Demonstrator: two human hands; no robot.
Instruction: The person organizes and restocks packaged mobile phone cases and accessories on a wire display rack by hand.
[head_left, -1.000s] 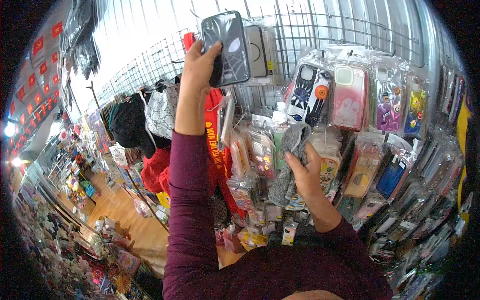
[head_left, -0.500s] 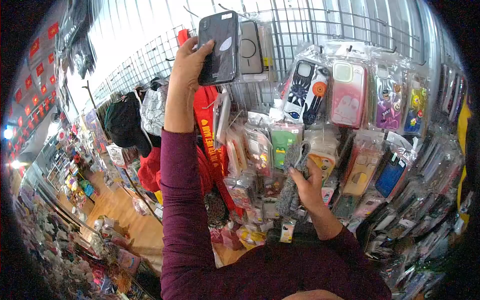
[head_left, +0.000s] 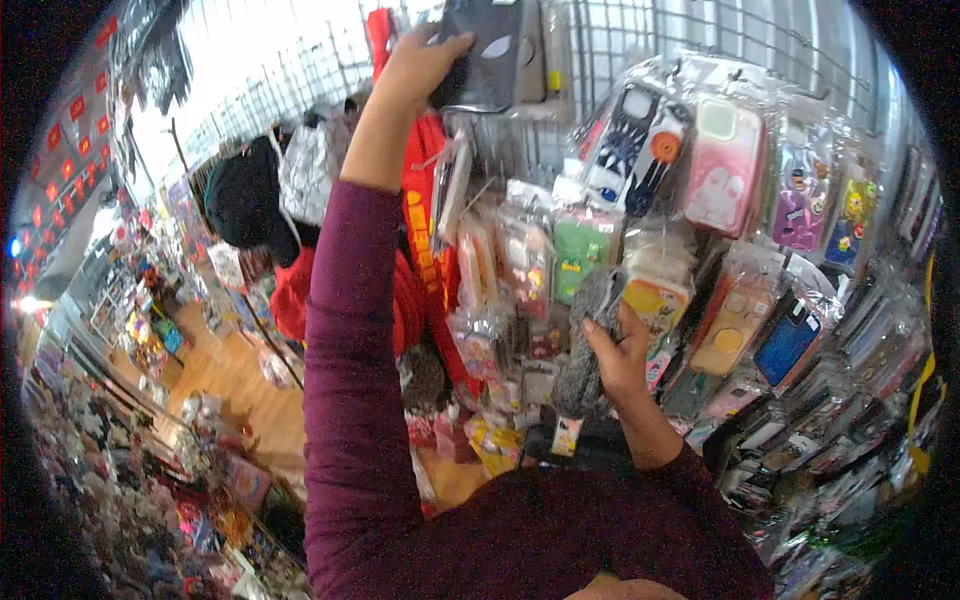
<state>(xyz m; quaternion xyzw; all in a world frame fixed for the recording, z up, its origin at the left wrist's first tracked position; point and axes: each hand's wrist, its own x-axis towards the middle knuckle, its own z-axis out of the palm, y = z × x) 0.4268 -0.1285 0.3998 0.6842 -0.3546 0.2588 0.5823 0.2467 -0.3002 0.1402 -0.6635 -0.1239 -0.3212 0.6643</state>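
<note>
High on the wire rack, my left hand (head_left: pixel 418 65) grips the left edge of a black phone case (head_left: pixel 484 60), thumb on its front and fingers partly hidden behind. A white sticker shows on the case, and the frame cuts off its top. Behind it on the right hangs another packaged phone case (head_left: pixel 532 60). Lower down, my right hand (head_left: pixel 622 358) is closed around a bunched grey cloth (head_left: pixel 590 345), in front of hanging phone cases. Near that hand are a green case (head_left: pixel 582 258) and a case with yellow on it (head_left: pixel 655 300).
Packaged cases hang from the wire grid (head_left: pixel 680 30), among them a pink one (head_left: pixel 722 165) and a blue one (head_left: pixel 786 345). To the left are a black cap (head_left: pixel 245 200), red fabric with yellow letters (head_left: pixel 418 215) and a wooden floor (head_left: pixel 235 375).
My left hand and the black phone case appear higher and further right in view. My right hand still holds the cloth, slightly shifted. The whole view has moved a little.
</note>
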